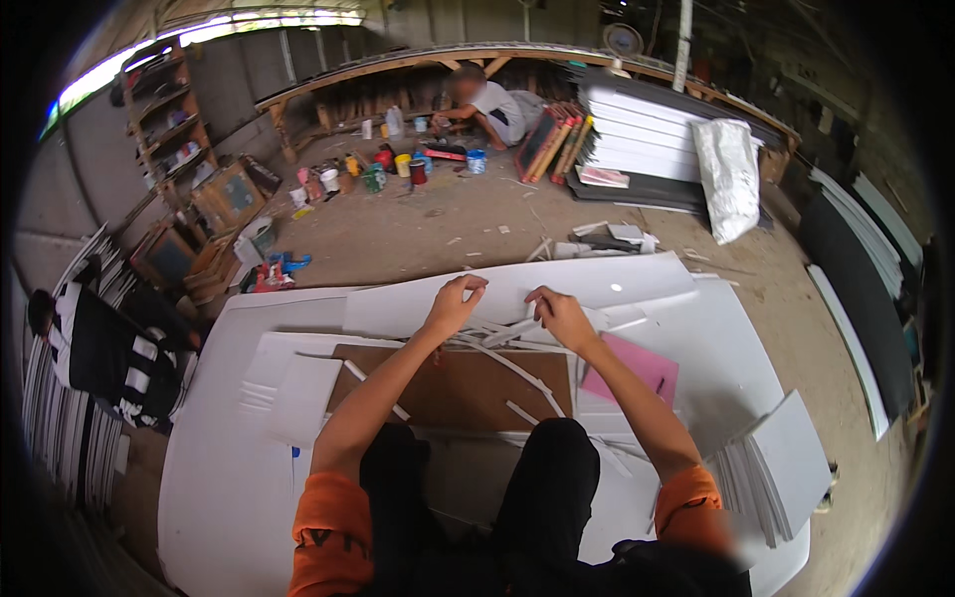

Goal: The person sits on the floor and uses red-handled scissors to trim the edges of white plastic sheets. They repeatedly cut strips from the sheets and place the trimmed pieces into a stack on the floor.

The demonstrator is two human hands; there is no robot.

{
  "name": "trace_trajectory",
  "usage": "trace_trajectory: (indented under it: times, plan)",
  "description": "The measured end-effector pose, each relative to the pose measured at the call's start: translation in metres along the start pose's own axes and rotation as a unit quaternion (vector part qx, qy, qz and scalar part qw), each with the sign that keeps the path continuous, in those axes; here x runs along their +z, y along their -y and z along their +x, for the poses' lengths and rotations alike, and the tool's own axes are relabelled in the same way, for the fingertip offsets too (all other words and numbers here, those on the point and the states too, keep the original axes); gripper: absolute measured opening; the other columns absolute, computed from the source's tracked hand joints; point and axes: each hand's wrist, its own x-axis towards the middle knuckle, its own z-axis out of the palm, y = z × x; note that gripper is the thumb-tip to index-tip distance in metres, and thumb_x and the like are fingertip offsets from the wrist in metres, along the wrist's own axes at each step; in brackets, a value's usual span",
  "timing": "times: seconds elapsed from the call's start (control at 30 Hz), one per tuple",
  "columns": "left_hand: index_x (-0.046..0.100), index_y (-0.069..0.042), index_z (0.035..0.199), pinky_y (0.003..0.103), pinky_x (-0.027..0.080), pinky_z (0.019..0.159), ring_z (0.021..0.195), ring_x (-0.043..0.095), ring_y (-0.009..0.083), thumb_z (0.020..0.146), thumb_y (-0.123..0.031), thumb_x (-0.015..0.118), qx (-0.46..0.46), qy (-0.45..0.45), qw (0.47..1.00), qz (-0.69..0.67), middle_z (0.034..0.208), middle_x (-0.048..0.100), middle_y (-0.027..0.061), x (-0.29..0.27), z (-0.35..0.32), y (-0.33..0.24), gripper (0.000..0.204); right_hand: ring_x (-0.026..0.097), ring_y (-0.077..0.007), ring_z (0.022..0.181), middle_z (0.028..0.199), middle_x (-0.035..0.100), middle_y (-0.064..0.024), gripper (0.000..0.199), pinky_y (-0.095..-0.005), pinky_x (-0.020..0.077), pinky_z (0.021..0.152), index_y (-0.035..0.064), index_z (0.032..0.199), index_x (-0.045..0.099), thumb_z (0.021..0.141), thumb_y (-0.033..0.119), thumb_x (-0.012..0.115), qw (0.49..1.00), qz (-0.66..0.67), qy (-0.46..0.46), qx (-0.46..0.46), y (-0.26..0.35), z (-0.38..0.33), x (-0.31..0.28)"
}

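Observation:
Both my arms reach forward over a large white sheet covered with cut pieces. My left hand [458, 303] has its fingers curled inward in a pinch near a long white panel [398, 307]. Facing it across a small gap, my right hand [563, 318] is also closed, its fingertips bent down. What either hand holds, if anything, is too small to make out. Narrow white strips [512, 370] lie loosely below and between the hands, some across a brown board [468, 393]. A pink sheet [642, 366] with a small dark object on it lies beside my right forearm.
Stacked pale sheets [786, 463] stand at the right. Offcuts [607, 239] lie beyond the panel. Farther off, a person [492, 107] crouches near paint cans [402, 165], and sheets are stacked beside a white sack [726, 179]. Another person [114, 348] bends at the left.

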Motion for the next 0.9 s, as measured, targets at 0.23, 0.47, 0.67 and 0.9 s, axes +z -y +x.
trace_trajectory:
  times: [0.23, 0.47, 0.67, 0.9]
  plan:
    - [0.059, -0.008, 0.090, 0.037, 0.045, 0.075, 0.083, 0.058, 0.0277, 0.077, -0.023, 0.053, -0.214, 0.043, 0.945, 0.245, 0.089, 0.061, 0.0115, -0.160, -0.104, 0.116, 0.021, 0.058, -0.0321, 0.073, 0.073, 0.060, -0.0167, 0.020, -0.0411, 0.0440, 0.069, 0.0053, 0.089, 0.055, 0.080, 0.015, 0.041, 0.950, -0.086, 0.290, -0.078, 0.032, 0.055, 0.185]
    - [0.058, -0.011, 0.092, 0.040, 0.044, 0.078, 0.098, 0.050, 0.0267, 0.077, -0.029, 0.054, -0.291, 0.127, 0.842, 0.436, 0.098, 0.057, 0.0078, -0.236, -0.184, 0.169, 0.024, 0.057, -0.0330, 0.081, 0.084, 0.060, -0.0167, 0.020, -0.0398, 0.0444, 0.072, 0.0048, 0.088, 0.058, 0.078, 0.017, 0.045, 0.913, -0.183, 0.346, -0.115, 0.049, 0.089, 0.310]
    - [0.058, -0.010, 0.092, 0.040, 0.044, 0.080, 0.100, 0.049, 0.0247, 0.075, -0.028, 0.057, -0.381, 0.160, 0.790, 0.454, 0.097, 0.055, 0.0075, -0.286, -0.254, 0.222, 0.025, 0.053, -0.0354, 0.087, 0.089, 0.057, -0.0200, 0.020, -0.0438, 0.0415, 0.076, 0.0018, 0.086, 0.056, 0.079, 0.017, 0.045, 0.911, -0.103, 0.383, -0.114, 0.050, 0.112, 0.412]
    - [0.040, -0.010, 0.114, 0.055, 0.036, 0.083, 0.115, 0.030, 0.0314, 0.074, -0.034, 0.059, -0.558, 0.056, 0.728, 0.394, 0.123, 0.032, 0.0110, -0.278, -0.321, 0.299, 0.050, 0.047, -0.0338, 0.093, 0.100, 0.049, -0.0210, 0.026, -0.0387, 0.0377, 0.082, -0.0014, 0.101, 0.047, 0.078, 0.013, 0.051, 0.946, -0.042, 0.293, -0.135, 0.010, 0.130, 0.529]
